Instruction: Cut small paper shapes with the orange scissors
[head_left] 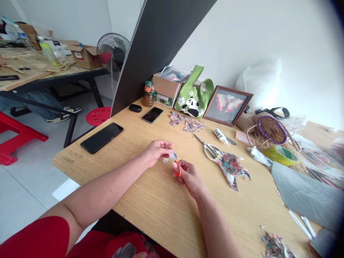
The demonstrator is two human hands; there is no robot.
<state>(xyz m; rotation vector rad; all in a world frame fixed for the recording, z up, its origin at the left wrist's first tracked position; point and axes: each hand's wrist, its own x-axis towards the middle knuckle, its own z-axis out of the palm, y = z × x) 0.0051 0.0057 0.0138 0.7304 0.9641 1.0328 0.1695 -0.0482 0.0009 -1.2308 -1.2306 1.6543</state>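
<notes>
Between the fingers of my left hand (158,152) is a small whitish cut piece (172,155), paper or backed fabric; I cannot tell which. My right hand (189,177) grips small scissors by their orange handles (177,169), just beside that piece; the blades are mostly hidden. To the right, larger scissors with white handles (210,152) lie on the wooden table (150,200), touching a flowered fabric piece (232,166). Farther back rest several cut flowered pieces (188,122). A white glue bottle (220,136) lies beyond the large scissors.
Two phones (102,137) and a black case (135,108) lie at left. Behind stand a drink bottle (148,95), a green panda bag (192,100) and a framed collar (228,105). At right are a woven basket (271,130), green tape (282,154) and fabric scraps (276,245).
</notes>
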